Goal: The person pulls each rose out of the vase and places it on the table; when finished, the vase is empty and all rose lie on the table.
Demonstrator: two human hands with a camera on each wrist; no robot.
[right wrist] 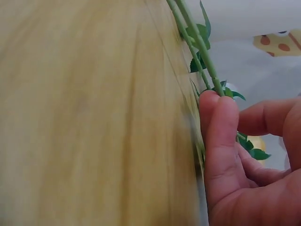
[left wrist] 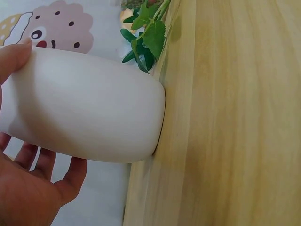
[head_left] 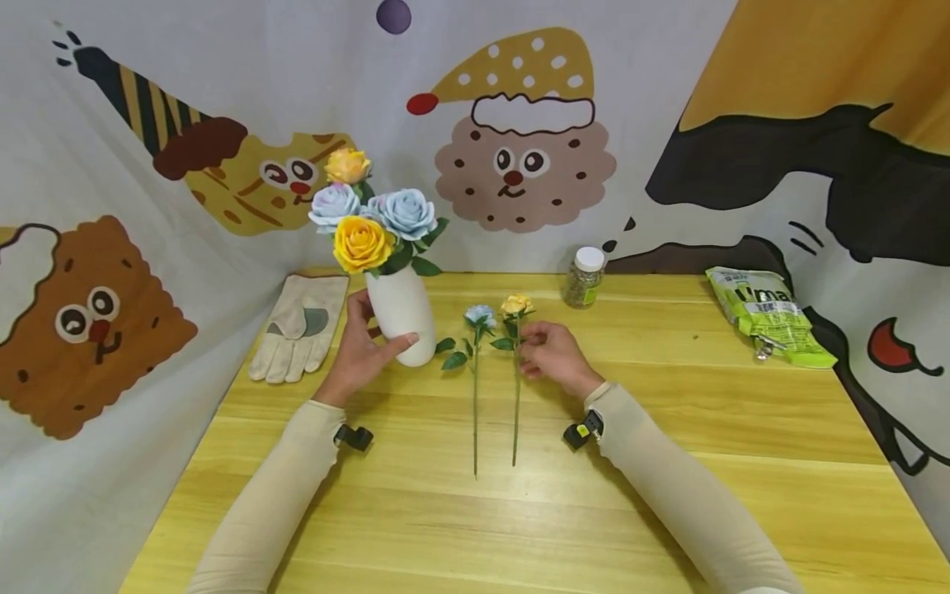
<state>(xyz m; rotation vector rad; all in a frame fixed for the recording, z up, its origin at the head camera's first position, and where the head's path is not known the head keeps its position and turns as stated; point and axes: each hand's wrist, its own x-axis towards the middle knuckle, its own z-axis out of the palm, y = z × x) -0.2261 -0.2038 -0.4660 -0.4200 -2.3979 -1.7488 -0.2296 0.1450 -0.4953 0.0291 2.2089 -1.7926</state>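
Note:
A white vase (head_left: 402, 318) stands on the table, holding yellow and light-blue artificial roses (head_left: 364, 244). My left hand (head_left: 359, 353) grips it low down, thumb across the front and fingers behind; the left wrist view shows the vase (left wrist: 94, 108) between thumb and fingers. Right of the vase, a single yellow rose (head_left: 516, 307) has its stem between the thumb and fingers of my right hand (head_left: 552, 356). Close up in the right wrist view, that hand (right wrist: 254, 160) pinches the green stem (right wrist: 200, 42). Beside it lies a single blue rose (head_left: 480, 316) with a long stem.
Cream work gloves (head_left: 300, 330) lie at the back left of the wooden table (head_left: 445, 536). A small jar with a white lid (head_left: 584, 280) stands near the back edge. A green packet (head_left: 772, 318) lies at the back right. Cartoon-printed cloth (head_left: 653, 49) hangs behind.

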